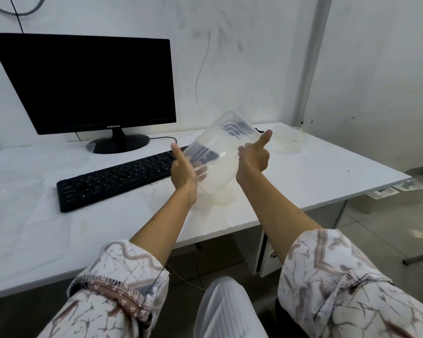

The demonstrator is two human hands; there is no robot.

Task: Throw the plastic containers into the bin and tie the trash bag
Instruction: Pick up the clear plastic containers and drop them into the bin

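**Plastic container held tilted between both hands, bin out of sight**

The plastic container (220, 152) is clear of the bench (315, 172), clamped between the two palms. Its long axis runs from low and near to high and away, leaning toward the right. The left hand (185, 170) cups the lower left side; its fingers (202, 172) curl under the base and show through the clear wall, thumb up along the side. The right hand (253, 154) presses the opposite wall, fingers wrapped round it and thumb pointing up. Both hands sit equally close, so either could carry it alone. A second container (288, 140) lies on the bench beyond the right fingers, near but apart. No bin or trash bag shows, so I judge the carry must leave this view.
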